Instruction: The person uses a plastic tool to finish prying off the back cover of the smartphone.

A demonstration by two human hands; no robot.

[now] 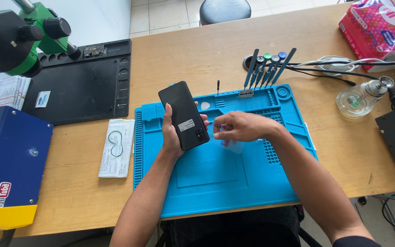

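Observation:
My left hand holds a black smartphone tilted above the blue silicone work mat, its back with a small white sticker facing up. My right hand hovers just right of the phone's lower end, fingers pinched together near a small thin clear piece lying under it; whether the fingers grip anything cannot be told. Both hands are over the middle of the mat.
A row of screwdrivers stands at the mat's far edge. A black mat and a green microscope sit at left, with a blue box and a white packet. A glass bottle, cables and a pink tissue pack are at right.

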